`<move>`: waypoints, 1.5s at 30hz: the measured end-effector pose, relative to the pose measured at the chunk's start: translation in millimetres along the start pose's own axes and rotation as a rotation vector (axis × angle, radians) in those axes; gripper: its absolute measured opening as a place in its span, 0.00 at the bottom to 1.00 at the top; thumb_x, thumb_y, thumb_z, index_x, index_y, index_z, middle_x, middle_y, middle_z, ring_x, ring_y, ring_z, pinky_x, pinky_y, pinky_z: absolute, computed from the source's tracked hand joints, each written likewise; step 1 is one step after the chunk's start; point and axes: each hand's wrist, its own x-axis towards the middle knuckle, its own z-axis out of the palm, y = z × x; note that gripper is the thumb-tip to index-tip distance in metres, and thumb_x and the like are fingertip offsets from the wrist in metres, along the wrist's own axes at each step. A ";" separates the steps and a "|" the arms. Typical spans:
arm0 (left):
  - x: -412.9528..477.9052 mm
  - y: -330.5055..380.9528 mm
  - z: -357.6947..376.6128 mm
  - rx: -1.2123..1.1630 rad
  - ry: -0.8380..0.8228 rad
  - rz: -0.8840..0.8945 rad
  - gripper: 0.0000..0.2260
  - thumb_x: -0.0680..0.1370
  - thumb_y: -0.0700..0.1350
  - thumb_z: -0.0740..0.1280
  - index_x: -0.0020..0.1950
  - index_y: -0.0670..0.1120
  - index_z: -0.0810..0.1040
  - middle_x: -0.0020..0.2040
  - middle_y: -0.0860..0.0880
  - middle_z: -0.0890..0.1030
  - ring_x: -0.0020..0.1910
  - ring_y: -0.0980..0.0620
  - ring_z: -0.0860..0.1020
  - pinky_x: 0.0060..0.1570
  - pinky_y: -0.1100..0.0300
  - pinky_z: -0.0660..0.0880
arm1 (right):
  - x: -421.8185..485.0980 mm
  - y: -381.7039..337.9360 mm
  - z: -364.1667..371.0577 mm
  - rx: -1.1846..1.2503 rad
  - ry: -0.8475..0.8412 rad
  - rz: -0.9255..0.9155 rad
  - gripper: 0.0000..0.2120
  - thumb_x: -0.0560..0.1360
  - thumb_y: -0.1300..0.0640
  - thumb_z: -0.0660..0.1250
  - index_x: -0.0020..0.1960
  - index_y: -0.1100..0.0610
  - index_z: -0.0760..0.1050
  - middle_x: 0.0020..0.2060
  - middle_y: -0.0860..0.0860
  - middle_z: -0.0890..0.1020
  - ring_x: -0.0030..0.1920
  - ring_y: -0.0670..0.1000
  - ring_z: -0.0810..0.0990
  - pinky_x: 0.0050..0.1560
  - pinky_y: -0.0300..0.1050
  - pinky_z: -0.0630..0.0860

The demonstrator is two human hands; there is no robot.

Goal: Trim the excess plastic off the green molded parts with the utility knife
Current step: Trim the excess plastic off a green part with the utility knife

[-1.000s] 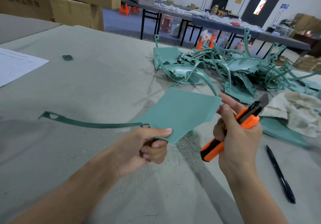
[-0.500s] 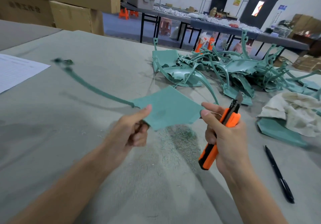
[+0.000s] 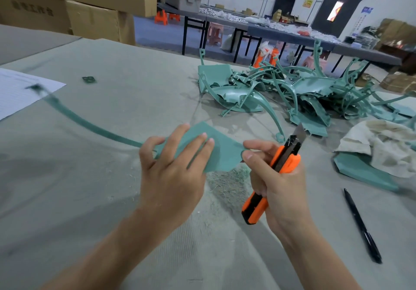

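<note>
A flat green molded part [image 3: 225, 152] with a long thin strap curving off to the left is held above the grey table. My left hand [image 3: 173, 172] grips its left half, fingers lying over the top face and thumb at the strap's root. My right hand [image 3: 276, 186] holds the orange utility knife [image 3: 281, 168], blade out and pointing up and away, while its thumb and forefinger pinch the part's right corner. The strap's far tip [image 3: 36, 87] is blurred.
A tangled pile of green parts [image 3: 292, 91] lies at the back right. A crumpled cloth [image 3: 380, 145] covers another green piece [image 3: 360, 168]. A black pen [image 3: 362, 224] lies at right. Shavings [image 3: 227, 184] lie under the hands. Paper sheet [image 3: 20, 91] at left, small green scrap [image 3: 89, 79], cardboard boxes [image 3: 99, 6] behind.
My left hand has turned over, so its fingers now lie on top of the part. The strap swung from pointing left to arching up toward the paper. My right hand moved in to the part's corner.
</note>
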 end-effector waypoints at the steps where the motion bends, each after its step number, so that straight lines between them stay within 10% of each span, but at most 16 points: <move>1: -0.1 -3.4 0.4 -0.002 0.002 0.010 0.10 0.74 0.40 0.69 0.54 0.47 0.84 0.52 0.53 0.84 0.56 0.48 0.81 0.56 0.51 0.62 | -1.2 -0.3 1.3 -0.020 -0.011 -0.007 0.08 0.73 0.67 0.72 0.42 0.55 0.83 0.25 0.44 0.75 0.21 0.44 0.62 0.23 0.35 0.60; 11: 1.1 -13.1 -0.7 -0.037 -0.137 -0.107 0.11 0.71 0.37 0.71 0.54 0.42 0.83 0.37 0.50 0.83 0.33 0.46 0.78 0.36 0.57 0.66 | -9.0 10.8 2.5 -0.634 -0.103 -0.382 0.18 0.75 0.30 0.58 0.48 0.42 0.74 0.30 0.44 0.72 0.29 0.44 0.69 0.33 0.35 0.64; 45: 3.4 -0.8 -2.0 -0.135 -0.102 -0.137 0.13 0.72 0.41 0.63 0.48 0.41 0.85 0.33 0.50 0.84 0.23 0.49 0.75 0.33 0.59 0.61 | -12.9 12.7 10.9 -1.044 -0.111 -0.508 0.18 0.78 0.35 0.56 0.40 0.47 0.67 0.24 0.45 0.64 0.27 0.48 0.67 0.28 0.48 0.66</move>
